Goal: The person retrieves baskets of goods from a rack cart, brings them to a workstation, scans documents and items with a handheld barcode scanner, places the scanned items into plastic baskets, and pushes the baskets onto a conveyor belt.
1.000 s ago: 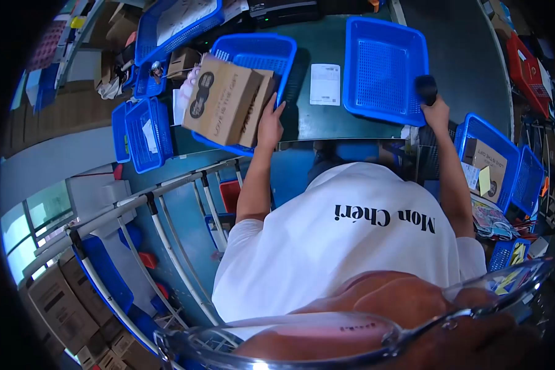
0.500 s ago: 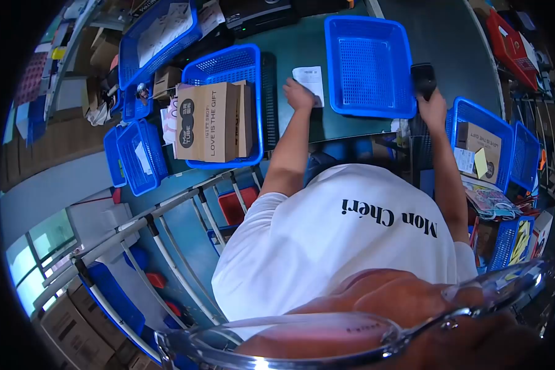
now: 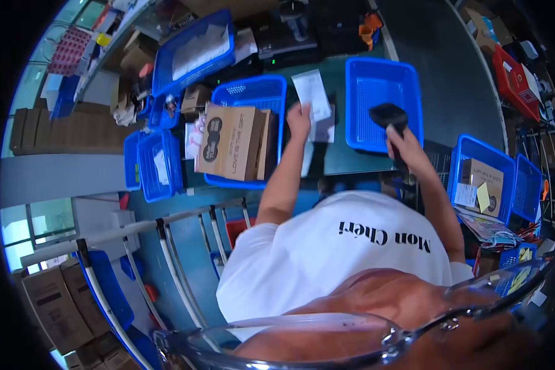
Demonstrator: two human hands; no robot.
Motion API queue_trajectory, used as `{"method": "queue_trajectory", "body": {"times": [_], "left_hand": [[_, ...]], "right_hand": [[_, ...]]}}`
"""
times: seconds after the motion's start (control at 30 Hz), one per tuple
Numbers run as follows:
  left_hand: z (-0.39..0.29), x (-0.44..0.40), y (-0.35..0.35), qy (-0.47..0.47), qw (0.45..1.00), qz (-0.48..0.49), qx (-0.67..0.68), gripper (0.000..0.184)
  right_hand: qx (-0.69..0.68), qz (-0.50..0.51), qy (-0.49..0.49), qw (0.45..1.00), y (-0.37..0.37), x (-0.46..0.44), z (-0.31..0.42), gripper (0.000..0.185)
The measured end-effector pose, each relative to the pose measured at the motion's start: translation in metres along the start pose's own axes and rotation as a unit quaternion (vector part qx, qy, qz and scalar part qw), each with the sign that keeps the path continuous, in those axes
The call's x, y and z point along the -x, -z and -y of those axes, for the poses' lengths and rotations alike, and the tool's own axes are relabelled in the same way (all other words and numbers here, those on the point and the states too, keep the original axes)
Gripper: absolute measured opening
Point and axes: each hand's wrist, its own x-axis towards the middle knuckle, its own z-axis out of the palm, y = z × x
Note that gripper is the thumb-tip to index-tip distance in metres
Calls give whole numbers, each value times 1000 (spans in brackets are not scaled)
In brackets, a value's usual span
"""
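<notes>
My left hand (image 3: pixel 298 121) is closed on the lower edge of a white printed paper slip (image 3: pixel 312 92), which it holds above the green tabletop (image 3: pixel 345 161). Another pale sheet (image 3: pixel 324 128) lies on the table just beneath it. In my right hand (image 3: pixel 408 151) is a black handheld barcode scanner (image 3: pixel 388 114), gripped by its handle. The scanner's head is over the front part of a blue plastic basket (image 3: pixel 383 66). The print on the slip is too small to read.
Left of my hands, a blue basket (image 3: pixel 282 92) holds brown cardboard boxes (image 3: pixel 231 143). A basket of papers (image 3: pixel 191 52) stands behind it. At right, another blue basket (image 3: pixel 509 163) contains a box, and a red basket (image 3: pixel 515 86) stands beyond. A metal railing (image 3: pixel 182 271) runs below left.
My left hand has raised the paper slip from the table. My right hand has brought the scanner leftward, from beside the blue basket to above its front. The view has shifted slightly.
</notes>
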Motion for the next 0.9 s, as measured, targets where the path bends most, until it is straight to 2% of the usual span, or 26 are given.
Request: {"method": "queue_trajectory", "body": {"times": [0.03, 0.07, 0.13, 0.3, 0.43, 0.6, 0.67, 0.7, 0.8, 0.83, 0.9], "left_hand": [[2, -11, 3, -26, 994, -19, 101, 25], [-60, -12, 33, 70, 988, 8, 138, 28], [-66, -26, 44, 123, 935, 4, 334, 26], [-103, -39, 95, 147, 948, -6, 282, 28], [-86, -50, 111, 81, 938, -20, 336, 28], [-76, -59, 128, 92, 938, -43, 333, 27], [-72, -64, 136, 157, 949, -18, 273, 27], [-69, -66, 138, 154, 949, -17, 275, 27], [-62, -82, 136, 68, 938, -57, 336, 23], [-58, -86, 146, 116, 960, -20, 253, 23], [-56, -92, 147, 97, 959, -37, 263, 25]], "right_hand": [[-27, 34, -29, 999, -9, 2, 11, 42], [-52, 67, -62, 994, -19, 5, 23, 53], [-77, 112, -48, 990, -44, 2, 42, 59], [-23, 189, 30, 981, -79, -28, 65, 52], [-6, 182, 8, 983, -105, -41, 82, 54], [-2, 153, 7, 988, -132, -52, 97, 58], [7, 156, 14, 988, -140, -58, 99, 58], [19, 156, 22, 987, -142, -62, 100, 58], [-19, 169, 15, 985, -150, -74, 98, 56], [-35, 152, 2, 988, -156, -77, 98, 56], [-35, 164, 7, 986, -161, -85, 99, 56]]}}
